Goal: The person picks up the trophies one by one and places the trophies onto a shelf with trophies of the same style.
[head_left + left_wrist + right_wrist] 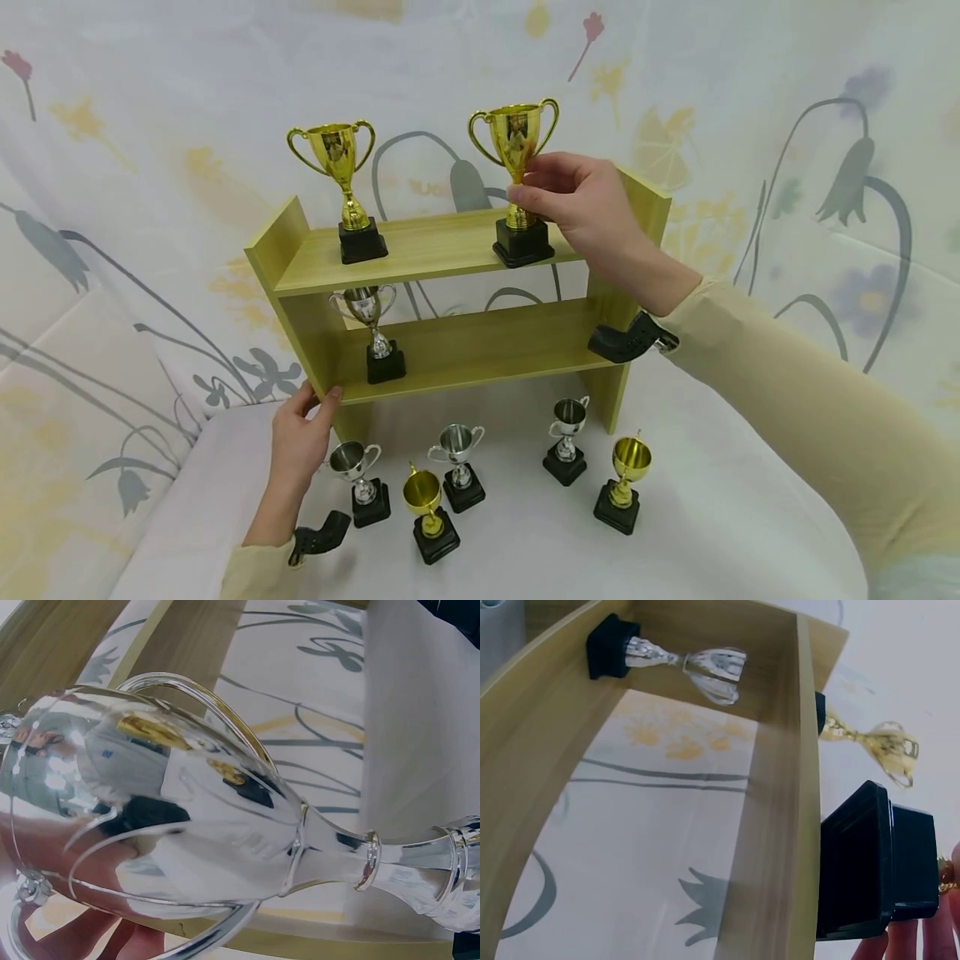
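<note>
My right hand [581, 196] pinches the stem of a gold trophy [516, 137] at the front right of the wooden shelf's [450, 242] top board. In the right wrist view the underside of its black base [855, 870] shows beyond the board's edge; whether it touches is unclear. My left hand [298, 437] grips the lower left side panel, thumb in front. Another gold trophy [337, 154] stands on the top board at left. Below it, a silver trophy [367, 307] stands on the middle board. A silver trophy [172, 802] fills much of the left wrist view.
On the white table [525, 550], in front of the shelf, stand silver trophies [365, 490], [459, 446], [570, 414] and gold trophies [422, 492], [630, 458]. A flower-patterned cloth [787, 208] hangs behind. The shelf's right side panel [648, 204] rises beside my right hand.
</note>
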The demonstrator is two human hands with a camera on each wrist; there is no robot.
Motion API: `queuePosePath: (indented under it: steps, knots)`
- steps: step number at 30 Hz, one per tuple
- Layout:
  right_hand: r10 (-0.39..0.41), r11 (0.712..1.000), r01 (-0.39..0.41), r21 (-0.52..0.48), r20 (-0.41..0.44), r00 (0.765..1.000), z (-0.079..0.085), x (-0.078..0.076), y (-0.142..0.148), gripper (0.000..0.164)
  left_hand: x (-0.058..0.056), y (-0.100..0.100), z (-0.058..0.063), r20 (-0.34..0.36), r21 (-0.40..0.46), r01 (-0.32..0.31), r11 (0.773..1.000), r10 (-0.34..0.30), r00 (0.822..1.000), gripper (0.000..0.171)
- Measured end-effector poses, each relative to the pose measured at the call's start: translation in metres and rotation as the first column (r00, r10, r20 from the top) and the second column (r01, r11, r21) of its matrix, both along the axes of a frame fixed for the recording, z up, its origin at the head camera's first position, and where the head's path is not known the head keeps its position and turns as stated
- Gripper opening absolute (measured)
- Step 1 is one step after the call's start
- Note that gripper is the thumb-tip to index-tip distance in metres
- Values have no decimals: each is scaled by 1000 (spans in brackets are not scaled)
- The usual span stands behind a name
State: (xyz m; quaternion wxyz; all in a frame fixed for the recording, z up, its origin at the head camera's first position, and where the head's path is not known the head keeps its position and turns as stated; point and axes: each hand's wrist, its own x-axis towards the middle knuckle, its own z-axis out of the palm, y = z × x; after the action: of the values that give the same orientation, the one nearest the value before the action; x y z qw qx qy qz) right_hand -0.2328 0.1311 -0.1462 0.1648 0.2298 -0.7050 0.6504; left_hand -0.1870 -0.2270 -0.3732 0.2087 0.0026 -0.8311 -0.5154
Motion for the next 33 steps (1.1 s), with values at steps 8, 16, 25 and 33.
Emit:
queuePosePath:
  steps: [8,16,25,33]
  knots:
    - [32,998,-30,-59,32,999,-2,-7,-10,34,2,-1,1,-5,-1,-10,1000,10,1000,40]
    - [23,999,-21,-36,65,998,-3,-9,-13,36,2,0,1,1,0,-5,1000,5,1000,40]
    - [12,1000,-12,-3,31,999,-4,-16,-20,28,0,1,1,6,1,0,1000,0,1000,40]
    - [34,999,-34,1,28,999,-4,-20,-33,27,1,1,1,14,0,-1,1000,1,1000,41]
